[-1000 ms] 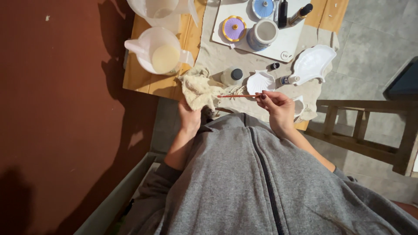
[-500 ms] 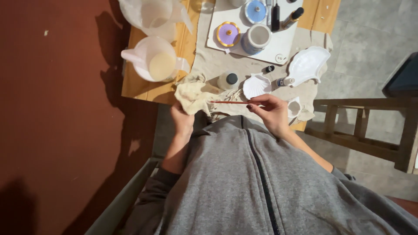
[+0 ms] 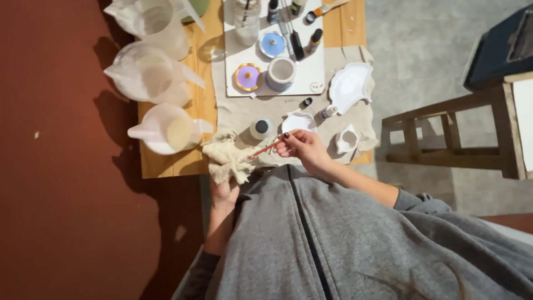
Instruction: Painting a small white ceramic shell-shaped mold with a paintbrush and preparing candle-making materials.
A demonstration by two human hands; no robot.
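Hands: 1 paintbrush [image 3: 264, 149], 1 rag [image 3: 226, 161], 3 jugs [image 3: 166, 129].

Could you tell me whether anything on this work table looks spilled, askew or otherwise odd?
Nothing stands out. The three plastic jugs stand upright, no spill shows on the table, the left hand holds a crumpled cloth, and the right hand holds a thin brush.

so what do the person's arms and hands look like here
Both forearms are bare, with grey sleeves pushed up towards the elbows, matching a grey zip-front top. The right hand has dark-painted fingernails. The left hand is mostly hidden, so its nails cannot be seen. No rings, watch or gloves are visible.
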